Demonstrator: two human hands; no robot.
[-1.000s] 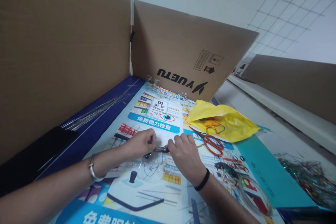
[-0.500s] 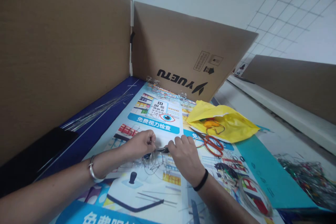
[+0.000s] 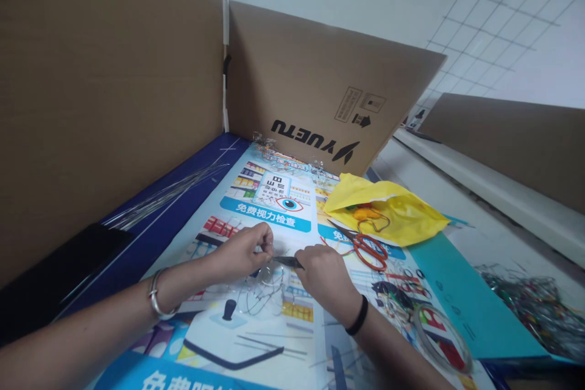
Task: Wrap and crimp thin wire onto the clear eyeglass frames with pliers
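My left hand (image 3: pixel 247 250) is closed in a pinch on thin wire, and part of that wire hangs below the fingers. In my right hand (image 3: pixel 325 275) is a pair of dark, narrow-jawed pliers (image 3: pixel 287 262), its jaws pointing left and reaching the left fingertips. Its handles are hidden in the fist. Bent wire loops (image 3: pixel 265 295) spread beneath both hands, over the printed sheet. Whether the jaws grip the wire is too small to tell.
Orange-handled scissors (image 3: pixel 371 253) lie by a yellow bag (image 3: pixel 388 210) with coloured thread. Straight wires (image 3: pixel 169 192) rest at left. A round clear container (image 3: pixel 441 338) and tangled wires (image 3: pixel 525 304) are at right. Cardboard walls (image 3: pixel 320 85) stand behind and left.
My right hand has turned slightly and shifted a little right, so more of the pliers' jaws shows. My left hand stays pinched in nearly the same place. The view has shifted slightly.
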